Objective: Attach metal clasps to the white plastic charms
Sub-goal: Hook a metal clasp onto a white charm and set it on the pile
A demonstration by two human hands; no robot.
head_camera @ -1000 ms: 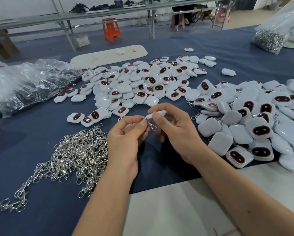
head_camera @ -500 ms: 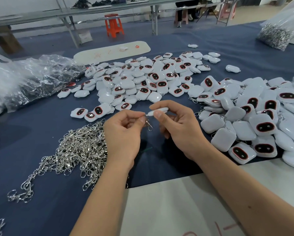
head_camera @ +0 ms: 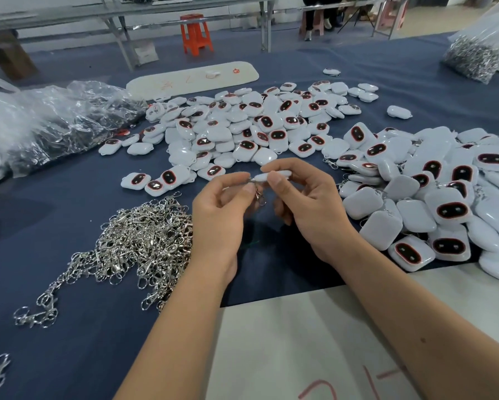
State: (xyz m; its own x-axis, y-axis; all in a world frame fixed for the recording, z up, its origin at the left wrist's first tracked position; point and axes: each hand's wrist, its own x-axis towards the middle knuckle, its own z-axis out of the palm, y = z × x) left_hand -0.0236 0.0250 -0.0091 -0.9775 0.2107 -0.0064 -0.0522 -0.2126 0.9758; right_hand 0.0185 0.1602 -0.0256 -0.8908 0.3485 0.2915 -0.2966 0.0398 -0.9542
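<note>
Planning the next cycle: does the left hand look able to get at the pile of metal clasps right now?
Probably yes. The pile of metal clasps lies uncovered on the blue cloth right beside the left hand, but that hand is pinching a clasp at the white charm and must let go first.

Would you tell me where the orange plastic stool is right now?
In the head view, the orange stool stands on the floor beyond the blue table's far edge, top centre, between the metal legs of the next bench.
</note>
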